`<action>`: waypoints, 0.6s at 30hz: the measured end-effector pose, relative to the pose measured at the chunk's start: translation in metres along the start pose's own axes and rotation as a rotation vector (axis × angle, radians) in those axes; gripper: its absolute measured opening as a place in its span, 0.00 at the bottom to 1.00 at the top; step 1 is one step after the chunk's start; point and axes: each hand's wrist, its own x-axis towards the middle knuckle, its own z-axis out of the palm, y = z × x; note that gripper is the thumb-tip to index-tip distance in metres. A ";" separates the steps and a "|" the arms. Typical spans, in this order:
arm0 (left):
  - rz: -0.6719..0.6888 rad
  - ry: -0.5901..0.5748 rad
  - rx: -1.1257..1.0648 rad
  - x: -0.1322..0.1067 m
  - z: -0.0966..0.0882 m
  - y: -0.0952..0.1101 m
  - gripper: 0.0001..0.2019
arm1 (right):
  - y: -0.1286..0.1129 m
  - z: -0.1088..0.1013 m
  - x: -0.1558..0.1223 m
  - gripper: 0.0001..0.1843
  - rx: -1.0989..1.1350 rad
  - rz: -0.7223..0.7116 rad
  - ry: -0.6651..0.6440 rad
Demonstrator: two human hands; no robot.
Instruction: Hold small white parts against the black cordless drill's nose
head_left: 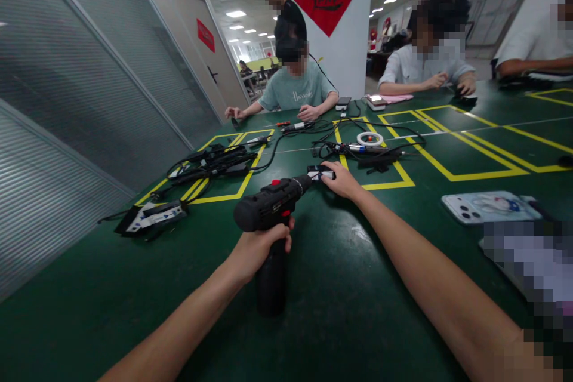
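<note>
A black cordless drill (pixel 268 206) with red buttons stands in my left hand (pixel 264 248), whose fingers wrap round its grip. The drill's chuck points forward and right, its tip at a small black-and-white block (pixel 319 173) on the green table. Whether the bit touches the block I cannot tell. My right hand (pixel 341 179) grips the block from its right side, thumb and fingers closed round that end. Part of the block is hidden by these fingers.
Tangled black cables (pixel 215 161) lie at the left, near black-and-white parts (pixel 156 215). A white ring (pixel 369 139) and cabled tools (pixel 358 149) sit beyond my right hand. A phone (pixel 490 208) lies at the right. Yellow tape (pixel 487 178) marks the table (pixel 349 286). People sit across it.
</note>
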 end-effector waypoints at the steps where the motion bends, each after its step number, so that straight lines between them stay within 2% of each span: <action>1: -0.001 0.001 0.008 0.000 0.000 0.000 0.08 | 0.000 0.000 0.000 0.25 -0.002 0.000 -0.003; 18: -0.002 0.030 -0.019 -0.002 0.001 0.001 0.08 | -0.005 -0.003 0.000 0.25 0.008 0.020 -0.012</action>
